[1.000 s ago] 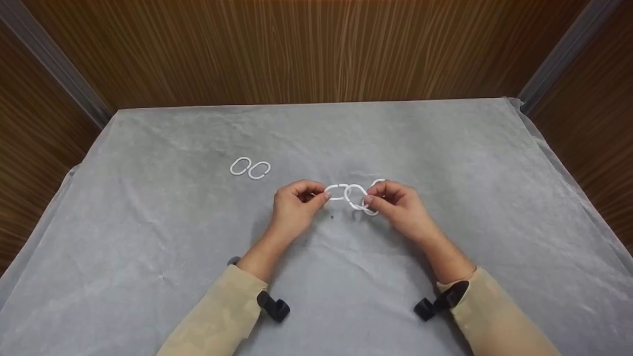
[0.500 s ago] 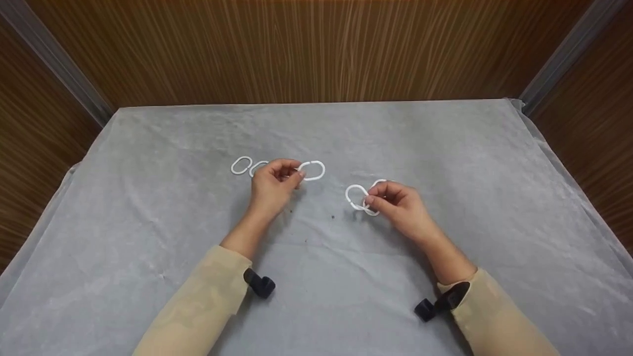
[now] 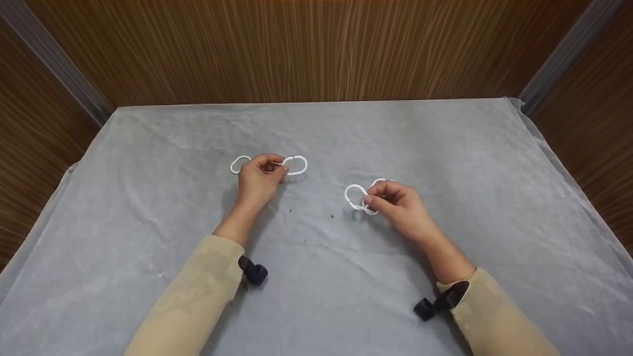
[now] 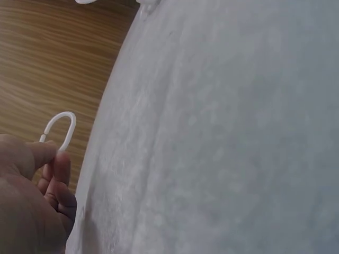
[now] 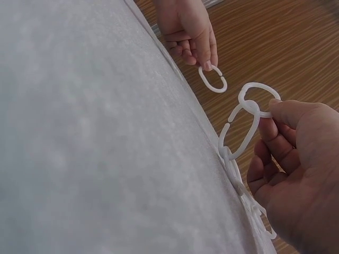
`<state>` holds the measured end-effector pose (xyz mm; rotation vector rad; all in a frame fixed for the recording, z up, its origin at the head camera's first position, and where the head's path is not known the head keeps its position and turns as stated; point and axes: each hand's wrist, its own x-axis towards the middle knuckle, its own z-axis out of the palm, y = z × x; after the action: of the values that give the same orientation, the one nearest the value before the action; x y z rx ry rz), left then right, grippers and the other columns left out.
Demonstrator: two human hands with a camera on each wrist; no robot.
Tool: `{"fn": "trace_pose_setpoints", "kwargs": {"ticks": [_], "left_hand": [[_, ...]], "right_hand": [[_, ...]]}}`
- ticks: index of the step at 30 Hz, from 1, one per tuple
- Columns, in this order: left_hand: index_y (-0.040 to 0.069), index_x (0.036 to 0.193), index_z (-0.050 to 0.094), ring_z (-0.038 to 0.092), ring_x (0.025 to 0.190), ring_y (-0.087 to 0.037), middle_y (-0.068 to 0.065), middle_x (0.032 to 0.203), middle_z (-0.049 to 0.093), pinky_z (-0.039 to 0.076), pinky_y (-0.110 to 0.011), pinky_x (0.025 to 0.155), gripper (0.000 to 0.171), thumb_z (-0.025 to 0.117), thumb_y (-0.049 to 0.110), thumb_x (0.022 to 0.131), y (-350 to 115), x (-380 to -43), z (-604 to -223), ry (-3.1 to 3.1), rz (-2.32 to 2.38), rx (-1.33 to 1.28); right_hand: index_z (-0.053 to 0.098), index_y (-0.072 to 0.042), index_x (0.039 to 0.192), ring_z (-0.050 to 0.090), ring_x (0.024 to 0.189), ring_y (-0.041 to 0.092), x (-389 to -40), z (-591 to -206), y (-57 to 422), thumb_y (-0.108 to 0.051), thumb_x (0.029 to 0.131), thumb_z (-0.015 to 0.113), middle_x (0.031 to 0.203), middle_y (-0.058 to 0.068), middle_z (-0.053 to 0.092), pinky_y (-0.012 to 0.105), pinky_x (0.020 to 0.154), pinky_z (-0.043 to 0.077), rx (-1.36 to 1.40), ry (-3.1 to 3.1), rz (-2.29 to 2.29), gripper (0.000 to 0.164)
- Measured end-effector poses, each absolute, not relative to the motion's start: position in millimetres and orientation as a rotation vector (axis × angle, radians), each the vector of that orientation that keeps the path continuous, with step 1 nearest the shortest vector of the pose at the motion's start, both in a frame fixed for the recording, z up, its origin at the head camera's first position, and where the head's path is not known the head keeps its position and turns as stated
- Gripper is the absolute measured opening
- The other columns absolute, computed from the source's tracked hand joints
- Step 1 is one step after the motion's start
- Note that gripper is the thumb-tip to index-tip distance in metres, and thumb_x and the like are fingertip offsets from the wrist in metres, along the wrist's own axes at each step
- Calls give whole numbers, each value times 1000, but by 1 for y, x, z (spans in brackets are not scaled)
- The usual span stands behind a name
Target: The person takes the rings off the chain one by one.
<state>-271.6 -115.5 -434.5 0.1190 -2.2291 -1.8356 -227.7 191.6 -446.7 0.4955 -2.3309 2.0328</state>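
Note:
In the head view my left hand pinches one white oval plastic curtain ring between thumb and fingers, held out to the right. A small gap shows in this ring in the left wrist view. My right hand pinches a link of a short chain of similar white rings. In the right wrist view one linked ring hangs from the pinched ring, and further links trail down to the cloth, partly hidden by my hand.
A loose white ring lies on the grey cloth left of my left hand; that hand mostly covers a second one. Wood-grain panels stand behind the table and at both sides. Dark specks dot the cloth.
My left hand has drawn its ring away from the chain, moving left and farther back to the loose rings, one of which it now covers. My right hand has stayed in place.

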Motion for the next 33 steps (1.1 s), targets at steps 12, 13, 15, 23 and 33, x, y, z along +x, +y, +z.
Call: {"fn": "trace_pose_setpoints", "kwargs": {"ticks": [12,13,15,23,33], "left_hand": [[-3,102,77,64,62,-11,-9,80,71,52,-18,59,12,80,-4,91,-123,-276,-442,-2278,-1813,169],[-3,102,77,64,62,-11,-9,80,71,53,-18,59,12,80,-4,91,-124,-276,-443,-2274,-1815,172],[-4,102,76,64,62,-12,-10,80,71,54,-19,59,12,80,-5,91,-124,-276,-443,-2270,-1815,172],[-6,101,75,65,61,-10,-11,80,72,56,-19,59,11,79,-5,91,-125,-278,-447,-2284,-1784,176],[-6,101,75,65,58,-9,-6,76,68,55,-18,58,12,79,-7,89,-124,-279,-448,-2303,-1775,199]], "right_hand": [[70,11,97,62,72,10,-227,-446,192,8,93,74,82,4,70,20,68,51,507,-2355,2005,6],[70,11,97,62,72,10,-227,-446,192,8,93,74,82,4,70,20,67,51,508,-2353,2005,6],[70,11,97,62,72,10,-227,-446,192,8,94,74,82,3,70,20,67,51,509,-2352,2006,5],[70,10,98,63,73,11,-228,-446,192,6,95,74,83,6,70,20,68,51,513,-2366,2004,6],[70,12,97,62,73,9,-228,-446,192,9,94,74,82,3,69,19,67,51,519,-2343,2024,6]]}}
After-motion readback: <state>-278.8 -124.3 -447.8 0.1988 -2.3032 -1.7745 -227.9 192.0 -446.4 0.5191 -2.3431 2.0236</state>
